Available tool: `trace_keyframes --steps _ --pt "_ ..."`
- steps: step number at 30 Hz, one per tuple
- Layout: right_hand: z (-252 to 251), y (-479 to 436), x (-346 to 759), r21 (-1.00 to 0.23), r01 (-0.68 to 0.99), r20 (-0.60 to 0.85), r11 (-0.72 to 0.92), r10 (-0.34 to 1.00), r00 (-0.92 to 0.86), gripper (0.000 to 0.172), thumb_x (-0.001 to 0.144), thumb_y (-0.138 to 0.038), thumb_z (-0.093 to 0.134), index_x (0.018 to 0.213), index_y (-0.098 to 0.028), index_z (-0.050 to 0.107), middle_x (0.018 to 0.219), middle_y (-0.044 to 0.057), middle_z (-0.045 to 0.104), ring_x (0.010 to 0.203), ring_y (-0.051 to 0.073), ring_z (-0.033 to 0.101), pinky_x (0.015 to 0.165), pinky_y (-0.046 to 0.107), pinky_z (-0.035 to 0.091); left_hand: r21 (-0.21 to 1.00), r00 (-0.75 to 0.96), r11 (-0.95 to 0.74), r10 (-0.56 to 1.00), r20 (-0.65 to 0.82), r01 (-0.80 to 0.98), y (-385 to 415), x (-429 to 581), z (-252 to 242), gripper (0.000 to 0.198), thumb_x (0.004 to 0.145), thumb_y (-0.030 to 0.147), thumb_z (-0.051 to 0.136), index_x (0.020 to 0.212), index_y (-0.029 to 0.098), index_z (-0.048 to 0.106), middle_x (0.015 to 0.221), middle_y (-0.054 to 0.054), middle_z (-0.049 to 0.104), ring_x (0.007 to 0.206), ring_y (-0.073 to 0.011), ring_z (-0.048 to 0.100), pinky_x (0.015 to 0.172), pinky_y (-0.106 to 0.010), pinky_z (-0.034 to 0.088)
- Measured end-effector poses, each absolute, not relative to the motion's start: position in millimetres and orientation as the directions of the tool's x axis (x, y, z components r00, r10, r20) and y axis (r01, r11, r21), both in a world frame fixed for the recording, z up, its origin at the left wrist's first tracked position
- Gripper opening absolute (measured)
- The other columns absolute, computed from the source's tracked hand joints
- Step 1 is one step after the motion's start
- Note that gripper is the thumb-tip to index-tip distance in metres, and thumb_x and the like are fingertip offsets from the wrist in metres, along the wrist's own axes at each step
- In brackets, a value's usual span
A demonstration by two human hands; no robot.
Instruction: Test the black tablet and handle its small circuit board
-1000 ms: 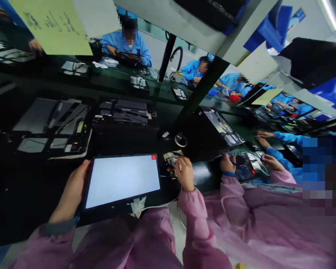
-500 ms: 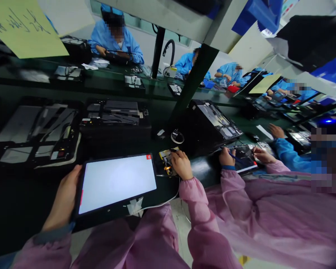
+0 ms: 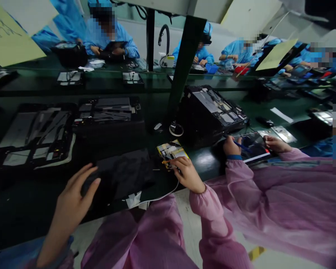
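Observation:
A tablet screen (image 3: 123, 173), now dark, lies on the bench in front of me. Beside its left edge, my left hand (image 3: 72, 194) hovers with thumb and fingers apart, holding nothing. To the right of the screen sits a circuit board (image 3: 173, 149) with yellow edges. My right hand (image 3: 189, 173) is at the board's near edge, its thumb and forefinger closed on a small orange flex cable (image 3: 165, 162). The fingertips partly cover that cable.
Stacks of opened tablets stand behind at left (image 3: 36, 130), centre (image 3: 109, 112) and right (image 3: 215, 108). A tape roll (image 3: 176, 129) and white cable (image 3: 168, 195) lie nearby. On my right, a co-worker's hands (image 3: 232, 145) work on another tablet. A dark post (image 3: 184, 59) rises behind.
The screen went from lit white to dark and now lies on the bench. My left hand has let go of its edge and opened. My right hand shifted to the board's near edge.

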State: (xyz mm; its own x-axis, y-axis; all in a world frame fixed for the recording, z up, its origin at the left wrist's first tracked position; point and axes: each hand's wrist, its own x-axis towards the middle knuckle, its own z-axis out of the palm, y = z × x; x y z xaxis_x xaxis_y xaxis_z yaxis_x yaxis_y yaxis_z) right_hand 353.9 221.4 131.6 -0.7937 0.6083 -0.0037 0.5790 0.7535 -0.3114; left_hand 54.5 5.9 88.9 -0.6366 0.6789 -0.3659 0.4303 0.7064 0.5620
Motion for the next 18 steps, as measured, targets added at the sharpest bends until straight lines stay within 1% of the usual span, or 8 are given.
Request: trace_keyframes --steps 1,3,4,5,8,11,14,18 --pt "131 221 358 -0.314 0.585 -0.01 0.748 0.613 -0.79 0.027 0.086 -0.021 0.046 0.109 -0.021 0.059 0.111 -0.006 0.052 0.106 0.006 0.039 0.092 0.023 0.027 0.6 -0.591 0.686 0.702 -0.396 0.412 9 65 99 0.068 0.064 0.084 0.02 0.121 0.051 0.039 0.137 0.028 0.032 0.133 0.0049 0.039 0.112 -0.016 0.041" --pt "128 222 367 -0.317 0.599 0.001 0.735 0.632 -0.775 0.028 0.083 -0.02 0.048 0.108 -0.02 0.059 0.111 -0.005 0.051 0.109 0.007 0.038 0.092 0.024 0.025 0.666 -0.47 0.654 0.743 -0.477 0.359 19 89 118 0.039 0.075 0.063 0.039 0.114 0.056 0.043 0.132 0.029 0.037 0.128 0.0108 0.039 0.12 -0.009 0.034" --pt "127 223 371 -0.319 0.604 0.009 0.73 0.64 -0.768 0.026 0.084 -0.02 0.048 0.107 -0.021 0.06 0.11 -0.005 0.052 0.108 0.007 0.038 0.092 0.024 0.025 0.69 -0.403 0.643 0.759 -0.512 0.334 26 101 126 0.034 0.077 0.055 0.042 0.111 0.056 0.045 0.129 0.028 0.039 0.125 0.0116 0.04 0.122 -0.007 0.031" --pt "125 224 374 -0.33 0.604 0.019 0.726 0.645 -0.764 0.025 0.085 -0.021 0.047 0.106 -0.021 0.06 0.109 -0.005 0.052 0.107 0.007 0.039 0.091 0.023 0.025 0.707 -0.333 0.63 0.774 -0.538 0.321 35 113 133 0.031 0.078 0.053 0.041 0.109 0.056 0.047 0.127 0.027 0.042 0.121 0.0121 0.041 0.119 -0.006 0.032" --pt "119 226 382 -0.399 0.607 0.052 0.687 0.678 -0.733 0.022 0.088 -0.02 0.043 0.103 -0.02 0.06 0.105 -0.005 0.052 0.103 0.005 0.039 0.088 0.021 0.026 0.76 -0.138 0.526 0.846 -0.516 0.381 68 147 144 0.035 0.081 0.059 0.027 0.108 0.054 0.049 0.12 0.021 0.049 0.113 0.0119 0.043 0.112 -0.009 0.032" --pt "112 228 390 -0.425 0.615 0.097 0.664 0.709 -0.698 0.028 0.083 -0.012 0.041 0.103 -0.017 0.06 0.11 -0.005 0.05 0.105 0.007 0.037 0.091 0.021 0.028 0.773 0.024 0.347 0.906 -0.423 0.532 105 181 136 0.045 0.083 0.059 0.013 0.116 0.052 0.043 0.127 0.019 0.045 0.12 0.0069 0.043 0.118 -0.021 0.037" --pt "107 230 397 -0.394 0.61 0.121 0.688 0.696 -0.707 0.029 0.08 -0.01 0.042 0.102 -0.015 0.061 0.117 -0.004 0.047 0.112 0.009 0.035 0.094 0.023 0.029 0.763 0.081 0.215 0.94 -0.33 0.61 136 213 122 0.052 0.082 0.058 0.008 0.124 0.047 0.035 0.138 0.017 0.034 0.132 -0.0031 0.039 0.122 -0.036 0.041" --pt "106 231 400 -0.425 0.573 0.105 0.701 0.667 -0.738 0.02 0.093 -0.023 0.042 0.097 -0.016 0.061 0.106 -0.004 0.052 0.103 0.006 0.036 0.088 0.022 0.027 0.741 0.098 0.172 0.947 -0.306 0.649 153 237 115 0.056 0.081 0.057 0.004 0.119 0.035 0.039 0.132 0.007 0.041 0.125 -0.0069 0.042 0.118 -0.04 0.042"
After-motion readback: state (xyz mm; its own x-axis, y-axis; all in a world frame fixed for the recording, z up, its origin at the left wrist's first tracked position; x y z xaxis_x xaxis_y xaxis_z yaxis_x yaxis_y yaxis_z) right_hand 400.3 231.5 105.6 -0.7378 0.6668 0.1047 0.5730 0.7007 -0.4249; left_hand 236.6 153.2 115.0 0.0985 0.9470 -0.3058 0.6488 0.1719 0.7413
